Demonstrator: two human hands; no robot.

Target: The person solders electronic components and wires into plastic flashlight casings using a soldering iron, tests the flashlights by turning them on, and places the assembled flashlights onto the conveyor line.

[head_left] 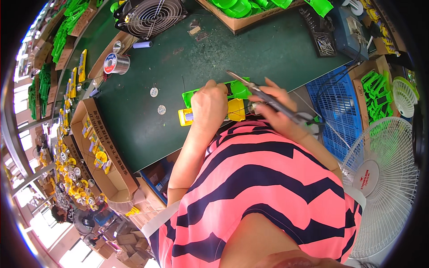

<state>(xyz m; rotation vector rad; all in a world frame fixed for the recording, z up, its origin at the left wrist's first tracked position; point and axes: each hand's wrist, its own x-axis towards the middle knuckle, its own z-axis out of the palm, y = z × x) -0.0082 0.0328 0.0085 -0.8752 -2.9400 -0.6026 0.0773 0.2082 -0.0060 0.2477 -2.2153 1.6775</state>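
My right hand (pixel 278 107) grips a soldering iron (pixel 273 102) by its dark handle. The metal tip points up and left, above the workbench and apart from the parts. Close to the bench's near edge lie a green plastic casing (pixel 240 90) and, just nearer to me, a yellow plastic casing (pixel 236 110). A purple battery cell (pixel 189 117) shows at the yellow casing's left end. My left hand (pixel 210 105) is closed over the middle of both casings, fingers pressed together; what they pinch is hidden. A thin dark wire rises beside the green casing's left end.
A solder spool (pixel 117 64), a loose purple cell (pixel 142 44) and two small round discs (pixel 154 92) sit to the left on the green bench (pixel 147 134). Farther back are a black fan (pixel 154 18) and a box of green parts (pixel 236 26). A white fan (pixel 380 178) stands right.
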